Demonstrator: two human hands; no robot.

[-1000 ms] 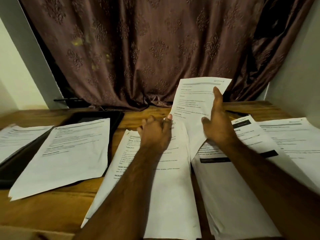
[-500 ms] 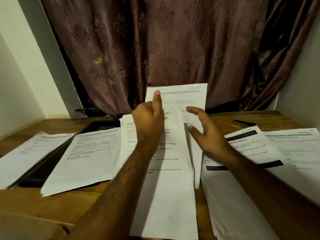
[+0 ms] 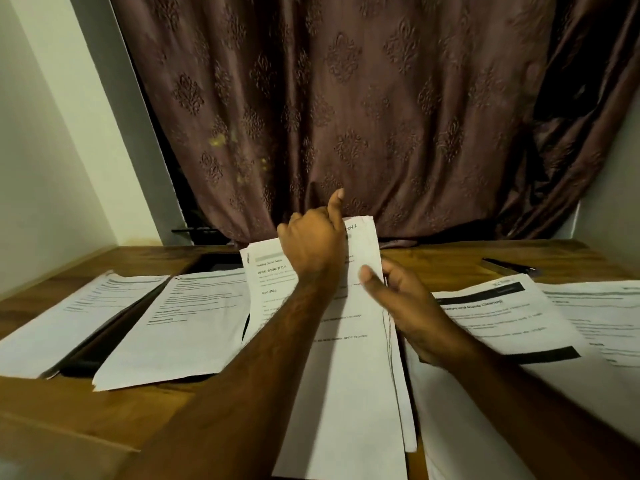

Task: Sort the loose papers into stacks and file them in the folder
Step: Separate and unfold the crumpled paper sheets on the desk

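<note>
Wooden desk, brown patterned curtain behind. Centre stack of papers lies between both hands, likely being squared. Left hand rests on its top end, index finger raised, holding nothing I can see. Right hand is uncurled, fingertips against the stack's right edge. Dark folder lies left, under other sheets (partly hidden).

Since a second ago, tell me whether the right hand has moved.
Yes. The right hand has let go of the raised sheet and dropped leftward, to the centre stack's right edge, away from the black-banded sheet.
</note>
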